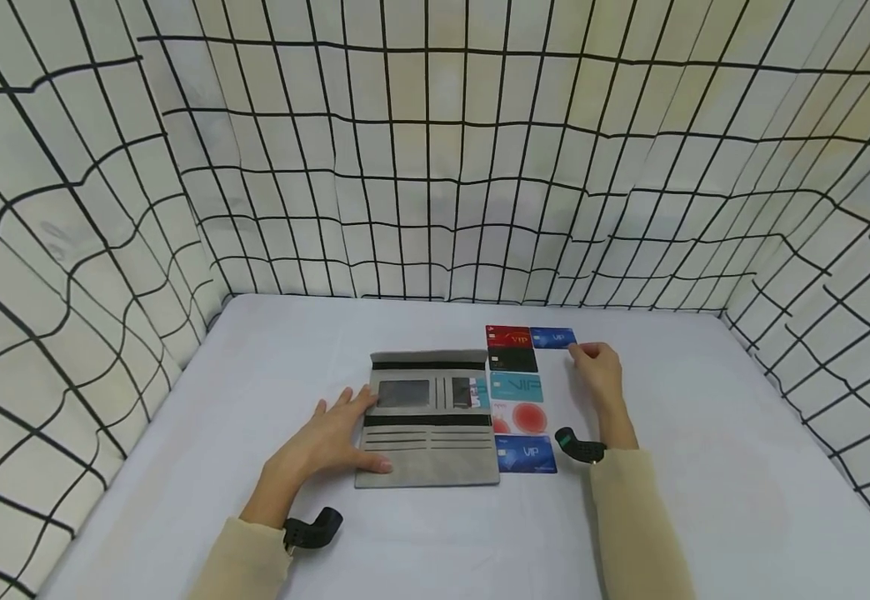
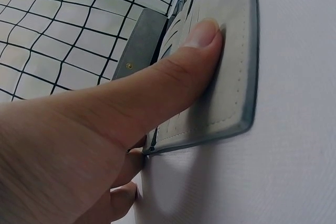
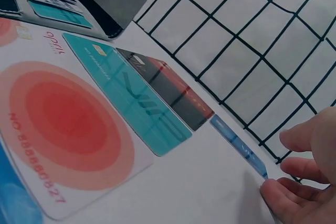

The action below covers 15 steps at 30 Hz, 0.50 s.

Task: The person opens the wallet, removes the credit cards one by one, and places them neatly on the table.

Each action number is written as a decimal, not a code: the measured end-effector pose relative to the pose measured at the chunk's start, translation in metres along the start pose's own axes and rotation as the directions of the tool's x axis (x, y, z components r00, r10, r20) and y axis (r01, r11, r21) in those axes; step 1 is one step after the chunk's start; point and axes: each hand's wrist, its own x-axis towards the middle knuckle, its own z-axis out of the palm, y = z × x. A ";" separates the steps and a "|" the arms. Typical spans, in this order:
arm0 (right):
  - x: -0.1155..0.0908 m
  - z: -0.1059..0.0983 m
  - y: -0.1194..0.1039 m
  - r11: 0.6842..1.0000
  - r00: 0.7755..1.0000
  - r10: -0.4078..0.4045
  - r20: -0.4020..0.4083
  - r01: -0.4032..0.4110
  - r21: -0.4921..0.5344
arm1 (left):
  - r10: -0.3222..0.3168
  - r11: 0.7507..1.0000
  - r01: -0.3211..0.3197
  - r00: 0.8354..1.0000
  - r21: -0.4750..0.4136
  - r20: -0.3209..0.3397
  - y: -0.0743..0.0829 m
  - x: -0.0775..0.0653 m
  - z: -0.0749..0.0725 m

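wallet (image 1: pixel 427 468): on table (image 1: pixel 435 542) | card column (image 1: pixel 517 386): right of wallet | single card (image 1: pixel 551 337): column's right

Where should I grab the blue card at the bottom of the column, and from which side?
Best pinch the bottom blue card by its right end, coming from the right, I'd say: it lies flat, the wallet borders its left end and the red-circled card its far edge, while the right end is free.

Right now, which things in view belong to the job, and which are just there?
Likely job:
- gray wallet at your left hand
- red card
- black card
- teal card
- white card with red circles
- near blue card
- far blue card, touched by your right hand

Probably not:
- white table
- gridded wall
- black wrist devices
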 end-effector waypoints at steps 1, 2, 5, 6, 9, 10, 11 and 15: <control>-0.001 0.000 0.002 1.000 1.000 -0.004 -0.002 0.004 -0.002 | 0.000 1.000 0.000 1.000 0.001 0.004 0.000 0.000 0.001; -0.002 0.000 0.003 1.000 1.000 -0.007 -0.003 0.007 -0.002 | 0.003 1.000 -0.003 1.000 0.003 0.007 0.000 0.001 0.002; -0.004 0.001 0.007 1.000 1.000 -0.009 -0.004 0.009 -0.006 | 0.006 1.000 -0.006 1.000 0.011 0.016 0.001 0.001 0.004; -0.004 0.001 0.007 1.000 1.000 -0.008 -0.004 0.008 -0.007 | 0.007 1.000 -0.008 1.000 0.012 0.017 0.001 0.001 0.004; -0.005 0.001 0.005 1.000 1.000 -0.004 -0.004 0.004 -0.007 | 0.007 1.000 -0.007 1.000 0.013 0.018 0.002 0.001 0.004; -0.005 0.001 0.003 1.000 1.000 -0.003 -0.003 0.003 -0.005 | 0.008 1.000 -0.008 1.000 0.010 0.017 0.002 0.001 0.003; -0.005 0.002 0.000 1.000 1.000 -0.001 0.000 0.001 -0.004 | 0.007 1.000 -0.007 1.000 0.007 0.015 0.001 0.002 0.003; -0.008 0.007 -0.013 1.000 1.000 -0.013 0.014 0.014 -0.015 | 0.001 1.000 -0.001 1.000 0.003 0.009 0.000 0.003 0.000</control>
